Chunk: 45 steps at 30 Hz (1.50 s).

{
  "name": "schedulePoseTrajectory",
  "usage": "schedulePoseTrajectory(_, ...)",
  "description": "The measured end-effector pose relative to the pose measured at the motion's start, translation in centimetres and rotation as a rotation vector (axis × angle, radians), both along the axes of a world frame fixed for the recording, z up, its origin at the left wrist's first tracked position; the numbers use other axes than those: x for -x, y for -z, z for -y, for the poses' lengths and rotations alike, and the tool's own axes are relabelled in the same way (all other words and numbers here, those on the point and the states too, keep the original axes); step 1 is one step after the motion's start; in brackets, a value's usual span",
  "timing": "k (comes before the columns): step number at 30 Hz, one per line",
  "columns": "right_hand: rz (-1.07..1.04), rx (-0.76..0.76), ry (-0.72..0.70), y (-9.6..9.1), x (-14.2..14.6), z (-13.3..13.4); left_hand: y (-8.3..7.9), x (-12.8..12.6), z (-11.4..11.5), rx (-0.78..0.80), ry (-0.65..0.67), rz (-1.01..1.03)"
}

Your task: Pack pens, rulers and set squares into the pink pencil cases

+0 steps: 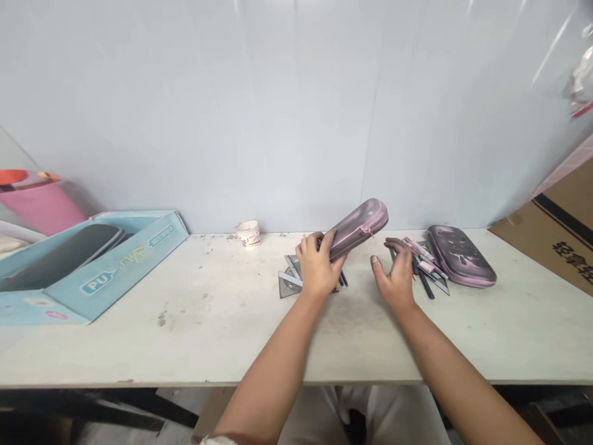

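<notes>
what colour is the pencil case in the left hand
The pencil case is mottled pink and dark grey, best seen in the head view.

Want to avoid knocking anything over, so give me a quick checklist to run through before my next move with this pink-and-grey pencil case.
1. Left hand around the pink-and-grey zippered pencil case: ok, gripped at its lower end, tilted upward.
2. That case's zip fully closed: cannot tell from this angle.
3. Right hand free: ok, open beside the pile, apparently holding nothing.
4. Pile of slim pink and black pens beside the second, flat-lying grey-pink pencil case: ok, well back from the table's front edge.
5. Transparent triangular set square near the left hand: not ok, it lies directly below that hand.
</notes>
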State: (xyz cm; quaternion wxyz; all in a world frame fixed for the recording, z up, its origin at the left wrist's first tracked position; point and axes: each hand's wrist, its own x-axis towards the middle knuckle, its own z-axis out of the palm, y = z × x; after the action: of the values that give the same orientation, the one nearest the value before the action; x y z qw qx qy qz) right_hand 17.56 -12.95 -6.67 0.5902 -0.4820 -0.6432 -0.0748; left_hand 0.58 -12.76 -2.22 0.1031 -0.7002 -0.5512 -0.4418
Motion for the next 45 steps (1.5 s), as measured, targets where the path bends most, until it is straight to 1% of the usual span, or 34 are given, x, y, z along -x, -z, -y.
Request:
schedulePoseTrajectory(3,0.001,-0.039,0.052,-0.2,-0.6,-0.1,0.4,-0.1,0.1,0.006,-0.036,-0.182)
schedulePoseTrajectory(7,0.032,-0.041,0.065,0.0,-0.5,-0.2,0.9,-0.4,0.0,0.015,-0.031,-0.317)
schedulePoseTrajectory(15,0.138,0.061,0.231,-0.3,-0.6,-0.6,0.8,-0.3,-0.2,0.002,-0.078,-0.422)
schedulePoseTrajectory(18,0.219,0.099,0.313,-0.4,-0.7,-0.7,0.9,-0.5,-0.4,0.026,-0.063,-0.436)
schedulePoseTrajectory(20,0.274,0.121,0.336,-0.5,-0.7,-0.9,1.0,-0.7,-0.4,0.054,-0.045,-0.438)
schedulePoseTrajectory(24,0.345,0.157,0.332,-0.4,-0.9,-1.3,1.1,-0.8,-0.5,0.107,-0.050,-0.458)
schedulePoseTrajectory(27,0.371,0.171,0.357,-0.3,-0.7,-1.4,1.3,-1.0,-0.6,0.108,-0.064,-0.497)
schedulePoseTrajectory(34,0.408,0.220,0.365,-0.3,-0.6,-1.4,1.4,-1.2,-0.6,0.111,0.008,-0.497)
schedulePoseTrajectory(41,0.327,0.195,0.319,-0.5,-1.1,-1.3,1.1,-0.9,-0.3,0.078,-0.030,-0.490)
schedulePoseTrajectory(45,0.297,0.145,0.297,-0.7,-0.9,-1.0,1.2,-1.1,-0.3,0.066,-0.034,-0.486)
